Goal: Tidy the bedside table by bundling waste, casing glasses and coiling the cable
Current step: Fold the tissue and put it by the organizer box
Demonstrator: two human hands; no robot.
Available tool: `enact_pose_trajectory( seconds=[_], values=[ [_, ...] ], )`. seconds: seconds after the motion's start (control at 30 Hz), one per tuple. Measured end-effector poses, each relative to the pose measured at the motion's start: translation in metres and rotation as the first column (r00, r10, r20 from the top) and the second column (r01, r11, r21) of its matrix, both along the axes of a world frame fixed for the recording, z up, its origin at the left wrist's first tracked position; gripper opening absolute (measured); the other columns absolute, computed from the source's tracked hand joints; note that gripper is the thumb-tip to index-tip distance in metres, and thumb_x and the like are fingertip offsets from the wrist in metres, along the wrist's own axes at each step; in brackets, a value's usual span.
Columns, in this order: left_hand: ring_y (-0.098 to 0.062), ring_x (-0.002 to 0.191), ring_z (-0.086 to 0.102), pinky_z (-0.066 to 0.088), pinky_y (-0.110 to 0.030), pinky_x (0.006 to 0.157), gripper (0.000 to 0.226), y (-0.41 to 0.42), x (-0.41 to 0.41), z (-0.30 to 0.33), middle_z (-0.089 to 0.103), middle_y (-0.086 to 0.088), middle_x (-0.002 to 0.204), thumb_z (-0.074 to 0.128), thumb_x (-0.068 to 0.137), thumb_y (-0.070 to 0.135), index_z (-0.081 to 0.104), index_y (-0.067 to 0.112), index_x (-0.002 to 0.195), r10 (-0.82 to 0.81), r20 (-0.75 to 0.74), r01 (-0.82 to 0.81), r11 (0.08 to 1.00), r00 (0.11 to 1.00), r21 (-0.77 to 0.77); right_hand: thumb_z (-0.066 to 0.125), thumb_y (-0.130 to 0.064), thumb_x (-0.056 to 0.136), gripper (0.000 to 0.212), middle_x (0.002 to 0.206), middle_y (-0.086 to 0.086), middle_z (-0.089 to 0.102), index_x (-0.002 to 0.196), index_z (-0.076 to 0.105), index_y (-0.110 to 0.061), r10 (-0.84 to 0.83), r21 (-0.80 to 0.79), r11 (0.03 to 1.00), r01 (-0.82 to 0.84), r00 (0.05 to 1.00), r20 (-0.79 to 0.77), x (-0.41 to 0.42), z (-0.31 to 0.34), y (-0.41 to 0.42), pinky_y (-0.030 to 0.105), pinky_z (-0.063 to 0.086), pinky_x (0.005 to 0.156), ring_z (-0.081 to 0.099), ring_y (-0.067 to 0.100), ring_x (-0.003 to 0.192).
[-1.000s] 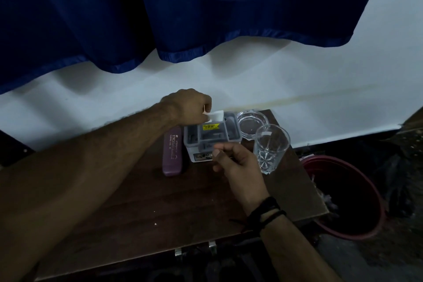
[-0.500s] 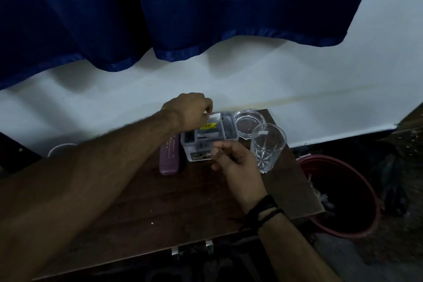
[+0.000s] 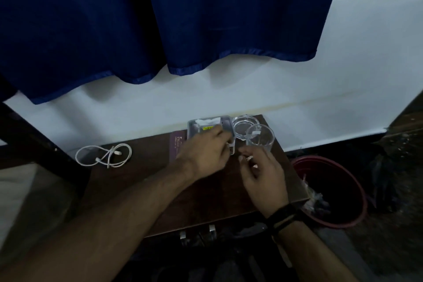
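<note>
- A dark blue curtain [image 3: 160,30] hangs over a white wall, and below it stands a small dark wooden bedside table [image 3: 142,190].
- At the back of the table sits a grey plastic organiser tray [image 3: 194,127] with white paper [image 3: 209,121] lying in its top compartment.
- The left hand [image 3: 206,155] reaches over the front of that tray, fingers bent down; whether it grips anything I cannot tell.
- A purple glasses case [image 3: 175,146] lies closed just left of the tray, partly hidden by the left hand.
- The right hand [image 3: 263,174], a dark band at its wrist, hovers in front of the tray with fingers curled, pinching a small pale scrap [image 3: 248,158].
- A clear drinking glass [image 3: 259,138] stands upright at the back right corner, beside a clear glass dish [image 3: 243,125].
- A white cable [image 3: 104,155] lies in a loose loop at the table's left side, well apart from both hands.
- A red bin [image 3: 332,192] with litter inside stands on the floor to the right.
</note>
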State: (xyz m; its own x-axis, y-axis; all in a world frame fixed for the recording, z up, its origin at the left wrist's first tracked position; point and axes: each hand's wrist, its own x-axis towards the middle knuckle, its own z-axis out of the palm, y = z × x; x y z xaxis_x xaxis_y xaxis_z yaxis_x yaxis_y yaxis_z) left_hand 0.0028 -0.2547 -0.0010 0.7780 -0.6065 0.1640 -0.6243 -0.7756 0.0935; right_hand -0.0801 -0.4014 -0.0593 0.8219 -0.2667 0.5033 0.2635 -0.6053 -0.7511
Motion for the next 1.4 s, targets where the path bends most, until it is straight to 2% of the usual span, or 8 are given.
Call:
enact_pose_trajectory(
  seconds=[0.23, 0.37, 0.47, 0.67, 1.0, 1.13, 1.3, 1.4],
  values=[
    [-0.03, 0.098, 0.066, 0.056, -0.043, 0.077, 0.034, -0.038, -0.02, -0.01, 0.062, -0.003, 0.107, 0.039, 0.089, 0.039, 0.062, 0.021, 0.107, 0.0, -0.036, -0.003, 0.997, 0.999, -0.076, 0.054, -0.026, 0.087, 0.023, 0.094, 0.001, 0.066, 0.103, 0.069, -0.017, -0.135, -0.164, 0.978, 0.13, 0.991, -0.016, -0.008, 0.003, -0.025, 0.047, 0.054, 0.07, 0.065, 0.029, 0.081],
    [-0.03, 0.099, 0.065, 0.056, -0.044, 0.077, 0.048, -0.048, -0.021, -0.016, 0.061, -0.003, 0.113, 0.031, 0.086, 0.043, 0.063, 0.021, 0.115, 0.014, -0.025, -0.017, 0.994, 1.0, -0.106, 0.051, -0.033, 0.083, 0.033, 0.105, 0.005, 0.066, 0.107, 0.067, -0.017, -0.211, -0.228, 0.955, 0.191, 0.975, -0.067, -0.004, 0.001, -0.035, 0.046, 0.052, 0.077, 0.063, 0.032, 0.093],
    [-0.03, 0.103, 0.064, 0.057, -0.045, 0.078, 0.046, -0.053, -0.019, -0.022, 0.057, -0.004, 0.117, 0.037, 0.087, 0.041, 0.059, 0.02, 0.121, 0.021, -0.036, -0.024, 0.994, 0.999, -0.108, 0.057, -0.032, 0.078, 0.049, 0.121, 0.009, 0.06, 0.124, 0.061, -0.017, -0.249, -0.245, 0.943, 0.225, 0.966, -0.072, 0.001, -0.004, -0.04, 0.045, 0.047, 0.09, 0.057, 0.034, 0.108],
    [-0.027, 0.103, 0.062, 0.056, -0.046, 0.078, 0.042, -0.056, -0.016, -0.03, 0.056, -0.002, 0.117, 0.036, 0.088, 0.042, 0.058, 0.021, 0.117, 0.039, -0.03, -0.042, 0.992, 0.999, -0.116, 0.079, -0.01, 0.073, 0.086, 0.142, 0.014, 0.044, 0.149, 0.04, -0.013, -0.157, -0.06, 0.987, 0.148, 0.969, -0.19, 0.015, -0.022, -0.044, 0.046, 0.043, 0.106, 0.047, 0.032, 0.128],
    [-0.028, 0.108, 0.057, 0.056, -0.048, 0.081, 0.035, -0.056, -0.013, -0.033, 0.045, -0.003, 0.124, 0.044, 0.089, 0.033, 0.053, 0.021, 0.122, 0.021, -0.061, -0.029, 0.991, 0.998, -0.13, 0.072, -0.015, 0.087, 0.086, 0.155, 0.011, 0.04, 0.159, 0.025, -0.017, -0.014, 0.135, 0.989, 0.057, 0.954, -0.298, 0.031, -0.024, -0.04, 0.034, 0.036, 0.114, 0.041, 0.025, 0.142],
    [-0.03, 0.104, 0.058, 0.056, -0.049, 0.079, 0.033, -0.057, -0.009, -0.035, 0.045, -0.005, 0.123, 0.047, 0.088, 0.028, 0.053, 0.02, 0.12, -0.001, -0.06, -0.008, 0.988, 0.998, -0.153, 0.073, -0.016, 0.088, 0.094, 0.16, 0.009, 0.04, 0.161, 0.015, -0.021, -0.023, 0.218, 0.971, 0.095, 0.95, -0.312, 0.041, -0.027, -0.037, 0.041, 0.041, 0.115, 0.045, 0.024, 0.142],
    [-0.028, 0.102, 0.058, 0.056, -0.047, 0.076, 0.03, -0.055, -0.006, -0.037, 0.046, -0.003, 0.121, 0.048, 0.089, 0.031, 0.054, 0.02, 0.116, -0.025, -0.038, 0.017, 0.982, 0.999, -0.188, 0.068, -0.034, 0.08, 0.068, 0.135, 0.001, 0.06, 0.143, 0.046, -0.018, -0.113, 0.24, 0.954, 0.179, 0.957, -0.267, 0.042, -0.022, -0.035, 0.032, 0.048, 0.097, 0.061, 0.024, 0.121],
    [-0.029, 0.105, 0.058, 0.056, -0.048, 0.076, 0.03, -0.052, -0.004, -0.034, 0.048, -0.004, 0.123, 0.047, 0.091, 0.033, 0.051, 0.02, 0.119, -0.008, 0.009, 0.009, 0.981, 1.0, -0.195, 0.074, -0.045, 0.074, 0.066, 0.123, 0.0, 0.064, 0.131, 0.051, -0.022, -0.158, 0.257, 0.944, 0.206, 0.968, -0.195, 0.041, -0.019, -0.038, 0.035, 0.052, 0.091, 0.064, 0.021, 0.11]
  ],
)
